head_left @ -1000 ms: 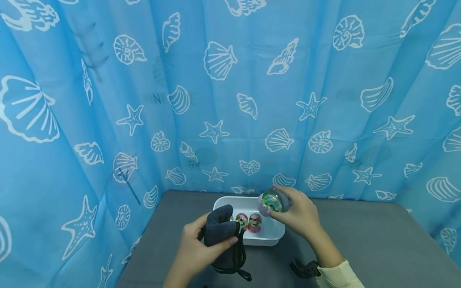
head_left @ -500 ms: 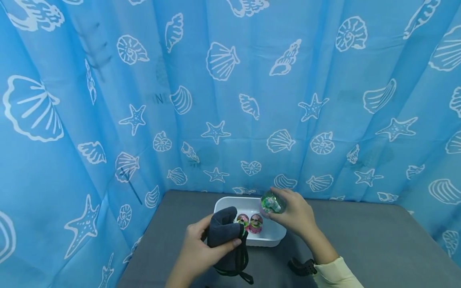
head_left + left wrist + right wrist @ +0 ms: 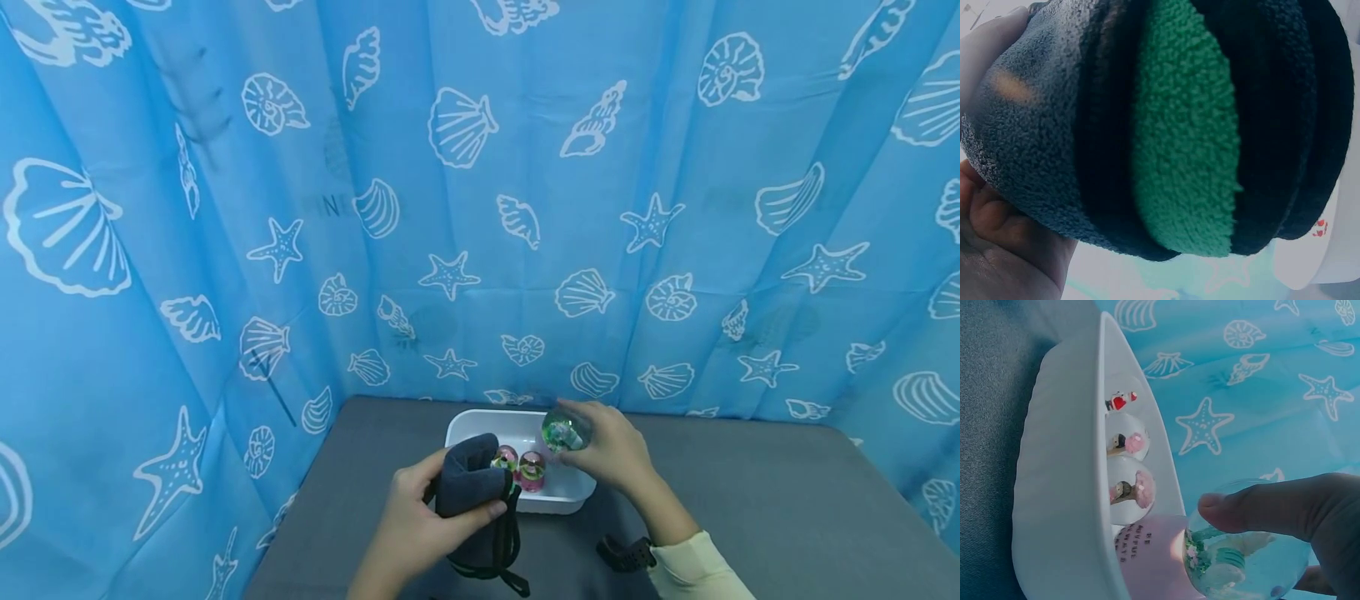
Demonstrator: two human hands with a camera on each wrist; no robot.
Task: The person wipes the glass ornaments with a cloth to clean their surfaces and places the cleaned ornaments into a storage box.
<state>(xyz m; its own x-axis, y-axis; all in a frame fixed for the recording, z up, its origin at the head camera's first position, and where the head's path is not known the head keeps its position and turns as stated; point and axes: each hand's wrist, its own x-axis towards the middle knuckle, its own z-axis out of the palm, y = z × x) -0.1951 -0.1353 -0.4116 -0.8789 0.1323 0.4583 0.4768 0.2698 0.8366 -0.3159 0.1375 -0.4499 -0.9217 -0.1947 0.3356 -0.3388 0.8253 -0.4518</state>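
My right hand [image 3: 615, 446] grips a snow globe [image 3: 566, 432] by its clear dome, with fingers and thumb around it. The globe is tilted; its lilac base [image 3: 1157, 556], marked with dark lettering, sits low at the right part of the white tray [image 3: 566, 504]. Whether the base touches the tray's bottom I cannot tell. My left hand [image 3: 420, 517] holds a folded dark grey fuzzy cloth [image 3: 468, 487] with black edging and black straps. A green fuzzy layer [image 3: 1188, 137] shows in its fold. Small pink globes [image 3: 532, 472] stand in the tray, partly behind the cloth.
In the right wrist view, a small red-and-white figure [image 3: 1121, 400] shows farther along the tray. A black wrist strap [image 3: 630, 554] hangs by the right forearm. The grey tabletop [image 3: 735, 483] ends at a blue shell-print curtain [image 3: 480, 208] behind and at the left.
My right hand has moved slightly down and left with the snow globe, lower toward the tray. The left hand and cloth have shifted a little to the right in view.
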